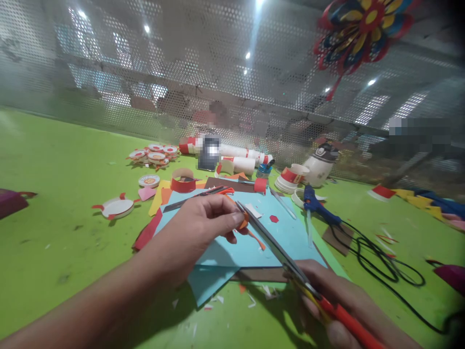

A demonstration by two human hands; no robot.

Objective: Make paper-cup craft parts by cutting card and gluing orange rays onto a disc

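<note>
One small orange paper is pinched between thumb and fingers of our left hand, above the blue sheet; our right hand curls around the scissors, whose long blades point forward and leftward, tips near this paper.

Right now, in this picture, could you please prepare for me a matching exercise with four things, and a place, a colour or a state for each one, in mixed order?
Column 1
1. scissors
2. small orange piece
3. glue gun
4. red hexagon

Column 2
A. lying on light-blue paper
B. held in the right hand
C. mostly blue in colour
D. pinched in the left hand

Right pairs: 1-B; 2-D; 3-C; 4-A
</note>
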